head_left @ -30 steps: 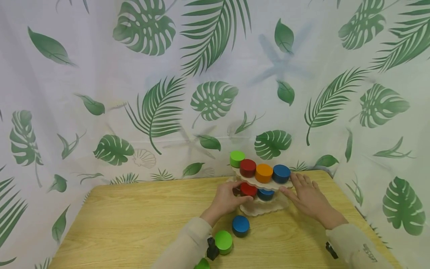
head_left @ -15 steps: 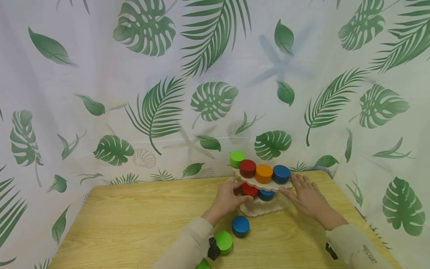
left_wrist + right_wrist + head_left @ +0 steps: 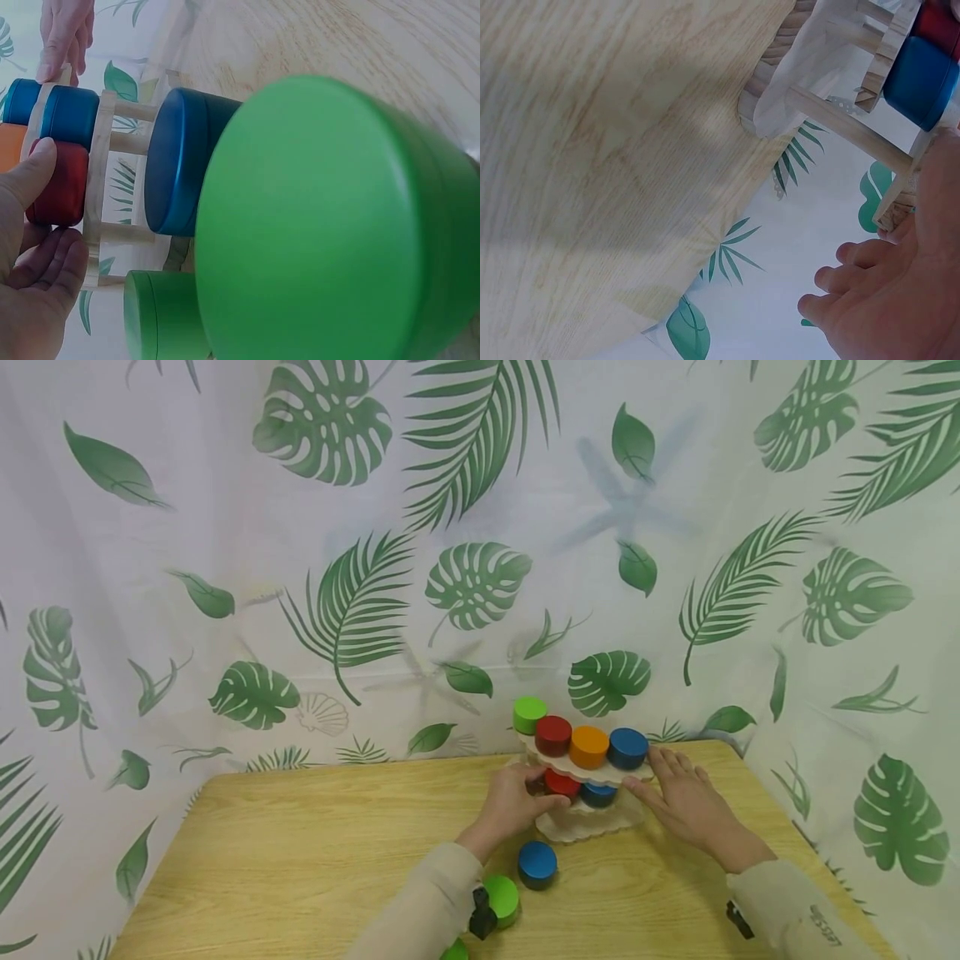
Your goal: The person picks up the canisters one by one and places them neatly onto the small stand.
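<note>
Lower red tin (image 3: 562, 783) and lower blue tin (image 3: 598, 794) are sitting slightly farther right than in the earlier frame, and the left hand (image 3: 512, 803) is shifting right along with them. Left thumb and fingers are gripping the lower red tin, which is resting on the middle tier (image 3: 96, 184) of a wooden stand, just beside the lower blue tin. The right hand (image 3: 690, 802) is staying loosely spread, its thumb and forefinger touching the right end of the top tier (image 3: 611, 775).

Overhead, the top tier is carrying, from left to right, a top green tin (image 3: 530, 715), top red tin (image 3: 553, 735), orange tin (image 3: 589, 747) and top blue tin (image 3: 627, 748). The base (image 3: 581, 827) is standing on the bench (image 3: 337, 843).

Nearer the person, a loose blue tin (image 3: 537, 864) is standing in front of the base. A loose green tin (image 3: 507, 900) is standing beside the left sleeve (image 3: 427, 906); another green tin (image 3: 456, 951) is showing only partly at the lower edge. Behind the bench, a leaf-print curtain (image 3: 480, 443) is hanging.
</note>
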### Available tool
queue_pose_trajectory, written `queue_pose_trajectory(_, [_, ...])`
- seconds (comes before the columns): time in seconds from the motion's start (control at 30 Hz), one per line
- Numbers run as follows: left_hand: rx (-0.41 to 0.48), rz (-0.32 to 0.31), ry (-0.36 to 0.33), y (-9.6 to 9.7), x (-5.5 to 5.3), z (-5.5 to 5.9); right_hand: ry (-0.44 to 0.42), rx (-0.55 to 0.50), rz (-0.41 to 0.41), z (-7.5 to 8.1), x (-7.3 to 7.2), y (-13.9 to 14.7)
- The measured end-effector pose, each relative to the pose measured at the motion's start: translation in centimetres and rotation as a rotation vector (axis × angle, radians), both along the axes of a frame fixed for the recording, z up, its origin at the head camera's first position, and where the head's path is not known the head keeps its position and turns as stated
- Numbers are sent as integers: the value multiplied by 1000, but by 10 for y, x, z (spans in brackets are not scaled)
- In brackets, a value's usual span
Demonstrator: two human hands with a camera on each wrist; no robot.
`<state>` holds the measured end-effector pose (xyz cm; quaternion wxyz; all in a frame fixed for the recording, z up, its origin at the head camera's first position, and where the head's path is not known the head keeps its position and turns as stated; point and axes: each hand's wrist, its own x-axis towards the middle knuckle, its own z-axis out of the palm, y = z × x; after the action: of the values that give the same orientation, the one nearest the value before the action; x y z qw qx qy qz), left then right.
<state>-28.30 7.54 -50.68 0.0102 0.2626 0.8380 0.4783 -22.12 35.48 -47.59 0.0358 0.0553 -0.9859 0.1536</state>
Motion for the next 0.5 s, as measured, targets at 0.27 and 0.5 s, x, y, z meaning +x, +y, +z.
queue_pose_trajectory(0.27, [-42,42,18,5,2,3,-2,-20,4,-1,0,1])
queue_pose_trajectory(0.5, [-29,80,19,9,3,5,1,-23,5,-2,-1,1])
